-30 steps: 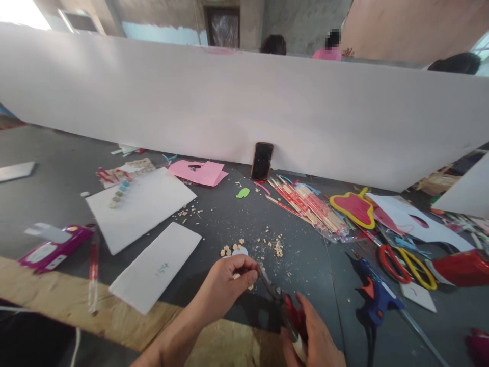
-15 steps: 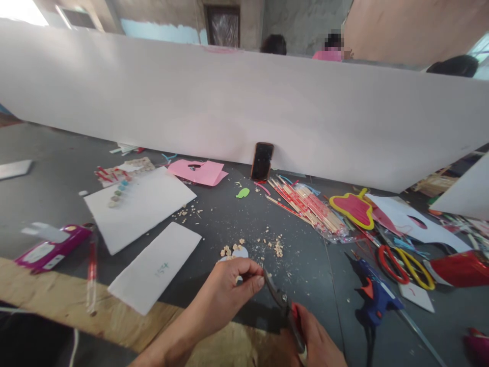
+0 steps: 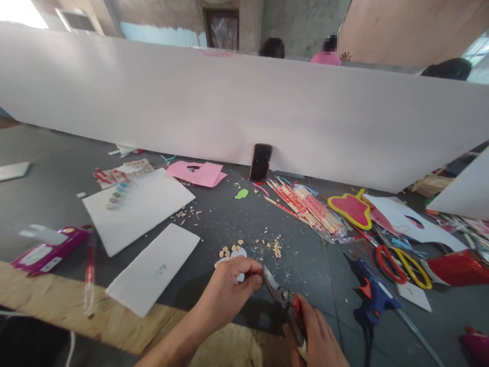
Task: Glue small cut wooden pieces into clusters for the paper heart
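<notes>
My left hand [image 3: 229, 288] is closed in a pinch on a small thin piece, too small to name, held right at the blades of a pair of cutters. My right hand [image 3: 319, 339] grips the red handles of those cutters [image 3: 284, 303], whose metal jaws point up and left toward the left fingertips. Just beyond the left hand lie small wooden cut bits [image 3: 229, 251] and crumbs on the dark table [image 3: 229, 214], beside a small pale disc [image 3: 240, 253].
A bundle of red and tan sticks [image 3: 309, 206] lies right of centre. A blue glue gun [image 3: 372, 295], red and yellow scissors [image 3: 401, 257], white sheets [image 3: 139, 206], pink paper [image 3: 198, 172], a phone [image 3: 261, 162] against a long white board [image 3: 244, 107], and people beyond it.
The cutters have lifted and swung so the jaws now meet my left fingertips. My left hand shifted slightly right; the right hand rose a little into view.
</notes>
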Motion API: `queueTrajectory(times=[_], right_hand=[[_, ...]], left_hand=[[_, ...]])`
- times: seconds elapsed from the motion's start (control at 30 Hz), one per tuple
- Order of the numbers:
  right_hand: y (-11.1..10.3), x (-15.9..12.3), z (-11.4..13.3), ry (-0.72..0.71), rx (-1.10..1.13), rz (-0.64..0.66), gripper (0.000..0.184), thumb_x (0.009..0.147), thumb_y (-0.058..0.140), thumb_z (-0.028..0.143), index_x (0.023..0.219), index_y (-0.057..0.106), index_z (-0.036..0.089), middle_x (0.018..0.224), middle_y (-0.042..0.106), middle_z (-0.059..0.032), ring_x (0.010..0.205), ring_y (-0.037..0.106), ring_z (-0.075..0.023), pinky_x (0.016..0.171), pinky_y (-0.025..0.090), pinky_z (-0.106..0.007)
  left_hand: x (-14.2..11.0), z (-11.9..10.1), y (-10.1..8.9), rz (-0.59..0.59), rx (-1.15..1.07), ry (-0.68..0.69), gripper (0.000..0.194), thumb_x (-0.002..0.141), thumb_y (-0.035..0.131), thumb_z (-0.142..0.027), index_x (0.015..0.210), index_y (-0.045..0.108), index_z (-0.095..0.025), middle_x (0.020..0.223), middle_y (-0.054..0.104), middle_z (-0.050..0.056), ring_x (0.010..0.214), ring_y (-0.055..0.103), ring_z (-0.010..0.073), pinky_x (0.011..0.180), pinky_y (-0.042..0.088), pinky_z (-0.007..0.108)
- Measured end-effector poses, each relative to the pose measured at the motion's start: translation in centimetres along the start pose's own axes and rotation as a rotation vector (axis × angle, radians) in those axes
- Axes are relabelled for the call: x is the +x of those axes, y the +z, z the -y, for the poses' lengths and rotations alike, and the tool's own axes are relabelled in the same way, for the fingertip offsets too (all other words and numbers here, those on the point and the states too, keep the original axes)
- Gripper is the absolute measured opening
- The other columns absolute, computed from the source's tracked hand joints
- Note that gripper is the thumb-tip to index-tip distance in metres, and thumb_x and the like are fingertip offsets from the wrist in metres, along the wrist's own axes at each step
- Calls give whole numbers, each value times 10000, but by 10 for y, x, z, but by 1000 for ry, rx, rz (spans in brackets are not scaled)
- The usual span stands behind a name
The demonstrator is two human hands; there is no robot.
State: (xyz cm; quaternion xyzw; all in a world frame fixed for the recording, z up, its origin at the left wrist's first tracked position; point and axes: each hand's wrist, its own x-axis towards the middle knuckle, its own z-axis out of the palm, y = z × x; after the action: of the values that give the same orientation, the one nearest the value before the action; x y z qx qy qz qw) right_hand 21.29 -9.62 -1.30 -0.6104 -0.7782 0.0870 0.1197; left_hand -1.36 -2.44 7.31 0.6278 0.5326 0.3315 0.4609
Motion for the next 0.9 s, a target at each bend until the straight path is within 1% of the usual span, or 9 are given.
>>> queueTrajectory(times=[0.07,0.17,0.27,0.37,0.47,0.6,0.67,0.8,0.9], right_hand=[[-1,0,2,6,17,9,536,841,478,254,1368,427,171,1163,660,-131,1033,652,-277,786,563,-351],[1,-2,3,43,4,40,520,877,435,282,1387,401,189,1173,653,-128,1007,667,-272,804,562,-365],[2,-5,5,47,-5,52,514,901,398,317,1380,394,130,1185,645,-162,1011,668,-273,823,558,-373],[1,-4,7,33,24,68,472,910,388,327,1319,445,97,1150,666,-164,1014,669,-249,807,563,-324],[-2,-1,9,33,60,82,406,908,400,326,1237,506,114,1089,695,-141,972,685,-227,776,563,-281],[-5,2,7,40,96,127,352,912,394,310,1189,532,142,1057,705,-115,943,693,-215,761,562,-274],[-4,2,6,49,77,109,371,911,399,323,1201,526,128,1080,699,-130,954,691,-229,752,567,-286],[-1,1,3,37,17,43,411,913,403,321,1253,497,110,1131,676,-158,1002,671,-250,787,559,-307],[1,0,2,22,-29,35,466,899,424,340,1296,471,100,1137,668,-169,1020,658,-271,806,553,-336]], left_hand=[[0,-2,-1,8,4,11,164,790,535,-238,695,659,-188,653,602,-4,663,529,153,608,368,227],[1,-4,-4,62,-8,-5,169,776,528,-239,690,663,-184,665,620,3,681,546,162,616,375,231],[2,-7,-6,92,-7,-19,176,772,523,-251,690,661,-179,666,621,3,679,546,162,611,372,233],[2,-9,-6,89,-5,-39,167,759,521,-243,673,647,-175,638,596,-7,655,526,152,596,359,229],[2,-11,-5,81,-2,-71,159,751,524,-242,660,634,-174,608,566,-18,619,498,142,564,335,224],[4,-7,-2,75,1,-81,164,766,509,-228,664,624,-171,610,561,-22,621,494,137,565,329,221],[5,-4,0,76,-9,-70,172,781,497,-227,682,626,-171,619,565,-21,633,500,139,579,339,221],[5,1,3,21,16,-8,194,825,481,-257,739,637,-181,654,570,-19,661,511,143,599,353,221],[3,-2,1,27,61,31,205,822,477,-226,685,621,-176,643,559,-18,664,515,140,612,355,217]])
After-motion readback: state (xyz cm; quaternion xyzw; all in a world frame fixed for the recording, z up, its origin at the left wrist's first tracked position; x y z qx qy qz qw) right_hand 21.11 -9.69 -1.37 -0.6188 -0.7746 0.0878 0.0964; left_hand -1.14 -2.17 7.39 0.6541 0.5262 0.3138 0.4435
